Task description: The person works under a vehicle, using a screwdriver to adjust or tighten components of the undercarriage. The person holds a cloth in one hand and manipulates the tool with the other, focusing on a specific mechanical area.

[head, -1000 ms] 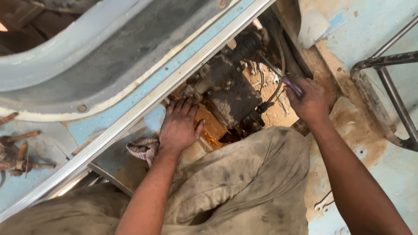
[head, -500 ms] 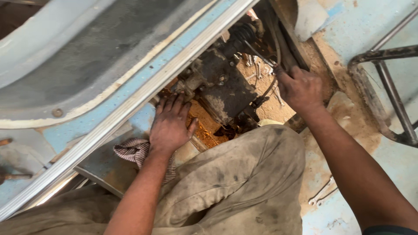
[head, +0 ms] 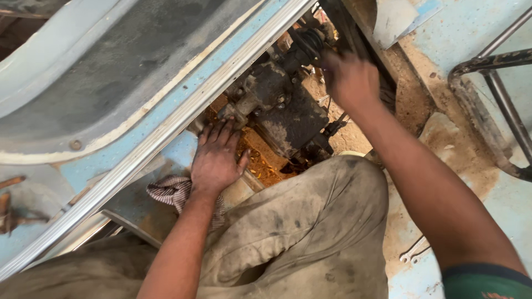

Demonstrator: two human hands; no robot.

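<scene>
Since half a second ago my right hand [head: 350,80] has moved up and left, onto the upper end of the greasy black gearbox [head: 282,105], next to its rubber boot [head: 309,40]; it is blurred, fingers curled, and I cannot tell what it grips. My left hand [head: 216,158] stays flat, fingers spread and holding nothing, fingertips touching the gearbox's lower left corner, wrist over a striped rag [head: 174,191]. That gearbox sits in the floor opening, hemmed in by the pale metal sill [head: 166,133] on the left and my knee [head: 332,194] below. Two spanners [head: 414,253] lie on the blue floor [head: 476,33] at the lower right.
</scene>
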